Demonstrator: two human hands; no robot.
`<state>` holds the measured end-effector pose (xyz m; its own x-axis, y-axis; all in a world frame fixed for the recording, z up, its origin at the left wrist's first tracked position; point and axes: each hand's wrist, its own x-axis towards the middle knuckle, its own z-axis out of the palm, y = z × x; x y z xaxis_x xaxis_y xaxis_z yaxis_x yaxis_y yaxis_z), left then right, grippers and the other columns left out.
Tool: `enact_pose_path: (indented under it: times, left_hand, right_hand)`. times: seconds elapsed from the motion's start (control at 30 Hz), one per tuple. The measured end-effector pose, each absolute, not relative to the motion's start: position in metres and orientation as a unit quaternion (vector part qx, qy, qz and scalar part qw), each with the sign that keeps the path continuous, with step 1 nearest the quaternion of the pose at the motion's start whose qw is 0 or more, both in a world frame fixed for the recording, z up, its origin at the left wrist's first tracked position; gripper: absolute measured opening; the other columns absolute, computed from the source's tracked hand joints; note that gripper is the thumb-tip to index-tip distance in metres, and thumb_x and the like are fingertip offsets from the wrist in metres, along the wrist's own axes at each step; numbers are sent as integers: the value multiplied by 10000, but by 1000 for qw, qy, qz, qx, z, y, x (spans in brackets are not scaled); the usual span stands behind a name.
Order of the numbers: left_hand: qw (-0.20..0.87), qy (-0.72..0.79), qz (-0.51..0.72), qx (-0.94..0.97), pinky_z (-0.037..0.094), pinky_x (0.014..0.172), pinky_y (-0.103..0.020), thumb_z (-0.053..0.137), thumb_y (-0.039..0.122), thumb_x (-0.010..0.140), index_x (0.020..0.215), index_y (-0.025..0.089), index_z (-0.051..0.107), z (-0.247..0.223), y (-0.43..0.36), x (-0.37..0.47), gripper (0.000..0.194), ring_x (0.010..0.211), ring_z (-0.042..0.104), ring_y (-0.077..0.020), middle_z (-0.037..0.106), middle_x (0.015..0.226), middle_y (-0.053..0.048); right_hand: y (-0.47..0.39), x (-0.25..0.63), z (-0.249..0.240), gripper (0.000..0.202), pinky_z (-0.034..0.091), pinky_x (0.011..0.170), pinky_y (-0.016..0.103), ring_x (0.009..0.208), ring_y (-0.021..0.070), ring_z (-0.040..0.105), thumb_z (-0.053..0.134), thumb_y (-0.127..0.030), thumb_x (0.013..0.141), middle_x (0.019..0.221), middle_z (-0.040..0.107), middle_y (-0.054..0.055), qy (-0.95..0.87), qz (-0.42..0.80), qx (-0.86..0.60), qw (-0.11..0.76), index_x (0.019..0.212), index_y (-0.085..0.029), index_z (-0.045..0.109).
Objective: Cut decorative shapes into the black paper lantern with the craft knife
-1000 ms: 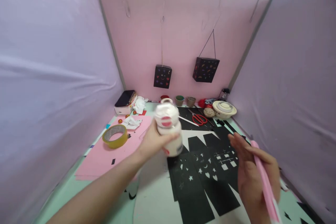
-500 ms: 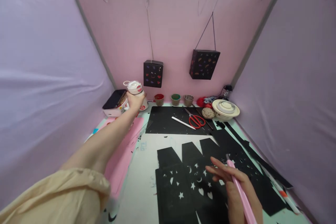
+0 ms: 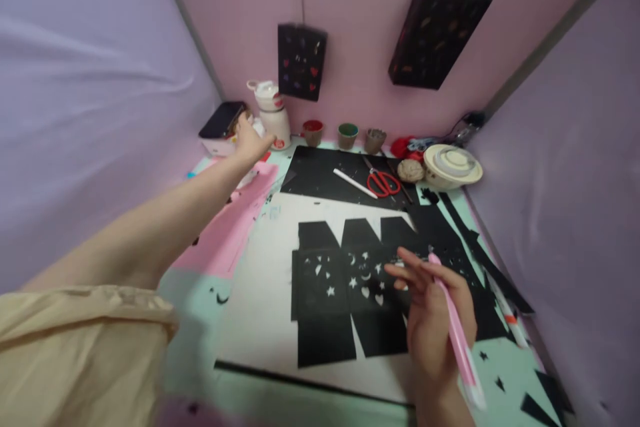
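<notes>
My left hand point(image 3: 251, 140) is stretched out at the back left, thumb and fingers apart, holding nothing. Just behind it stands a white bottle point(image 3: 275, 121) with a lid and a loop, upright on the table. In my right hand point(image 3: 434, 310) is a pink craft knife point(image 3: 454, 317), its blade end pointing forward and up. Under and beside that hand lies black card point(image 3: 323, 337) cut with flaps. Small stars, moons and hearts are cut through it, and the white board point(image 3: 255, 307) beneath shows in the holes.
A lidded box point(image 3: 217, 145) stands left of the bottle. Along the back are several paint cups point(image 3: 347, 136), a twine ball point(image 3: 410, 171) and a cream bowl point(image 3: 445, 180). Red-handled scissors point(image 3: 383, 183) and a white pen point(image 3: 355, 183) lie on a black sheet point(image 3: 313, 173). Black boxes point(image 3: 301, 63) hang above.
My left hand has let go of the bottle and moved slightly left of it. The view has tilted downward. My right hand still holds the craft knife over the black card.
</notes>
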<state>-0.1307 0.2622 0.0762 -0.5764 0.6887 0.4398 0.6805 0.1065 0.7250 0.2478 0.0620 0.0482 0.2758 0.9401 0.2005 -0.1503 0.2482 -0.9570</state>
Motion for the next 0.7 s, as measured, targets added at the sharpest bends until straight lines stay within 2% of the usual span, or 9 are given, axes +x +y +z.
enact_pose_path:
  times: [0.07, 0.1, 0.27, 0.37, 0.43, 0.5, 0.57, 0.63, 0.7]
  left_hand:
    - [37, 750, 457, 477, 358, 1123, -470, 768, 225, 762, 1410, 107, 387, 77, 225, -123, 760, 1304, 468, -236, 464, 1435, -137]
    - [52, 747, 447, 489, 344, 1138, -431, 769, 216, 740, 1424, 83, 344, 77, 206, -118, 816, 1306, 468, -205, 471, 1428, -132]
    - [76, 709, 449, 539, 371, 1147, -425, 703, 260, 752, 1376, 166, 389, 75, 104, -93, 705, 1303, 499, -192, 544, 1369, -70]
    - [56, 682, 473, 554, 428, 1109, -392, 654, 267, 801, 1312, 225, 459, 72, 37, -80, 548, 1280, 528, -191, 559, 1356, -54]
    - [29, 685, 484, 544, 463, 1064, -412, 640, 260, 820, 1236, 286, 516, 66, -13, -69, 435, 1209, 573, -205, 603, 1274, -34]
    - [1, 694, 488, 529, 476, 1000, -459, 614, 234, 841, 1180, 321, 552, 55, -68, -55, 356, 1140, 588, -234, 618, 1184, -27]
    - [1, 688, 487, 539, 515, 859, -440, 584, 206, 842, 1119, 358, 561, 38, -122, -37, 317, 976, 615, -234, 623, 1030, -18]
    - [50, 680, 455, 573, 526, 681, -387, 610, 193, 791, 1025, 382, 586, 17, -168, -21, 302, 772, 621, -222, 642, 856, 5]
    - [125, 677, 399, 605, 518, 596, -358, 608, 222, 771, 936, 380, 634, -3, -203, -11, 230, 664, 624, -214, 664, 749, 9]
  right_hand:
    - [63, 244, 51, 160, 509, 579, 293, 714, 216, 751, 605, -334, 897, 992, 759, 80, -445, 399, -445, 667, 948, -183, 604]
    - [63, 243, 51, 156, 499, 568, 286, 697, 211, 749, 602, -334, 893, 983, 760, 79, -451, 389, -444, 669, 937, -184, 598]
    - [64, 241, 45, 178, 494, 555, 269, 685, 190, 745, 582, -359, 903, 969, 759, 74, -492, 358, -446, 656, 949, -187, 578]
    - [62, 240, 43, 213, 507, 570, 271, 708, 181, 745, 552, -395, 930, 998, 756, 76, -534, 340, -445, 634, 978, -188, 567]
    - [62, 240, 42, 217, 507, 567, 264, 708, 174, 743, 543, -399, 940, 1002, 755, 75, -546, 335, -444, 627, 985, -187, 562]
    - [61, 240, 42, 206, 502, 567, 257, 707, 169, 742, 532, -386, 948, 1002, 753, 78, -554, 333, -443, 622, 990, -186, 559]
    - [61, 240, 42, 198, 500, 571, 256, 714, 168, 742, 514, -374, 957, 1007, 750, 84, -562, 330, -443, 615, 998, -185, 554]
    - [60, 239, 43, 202, 504, 579, 266, 723, 171, 741, 496, -376, 963, 1016, 746, 88, -573, 328, -444, 605, 1007, -187, 549]
    - [59, 238, 44, 214, 512, 589, 280, 730, 175, 740, 491, -388, 962, 1028, 742, 92, -584, 329, -442, 596, 1013, -188, 546]
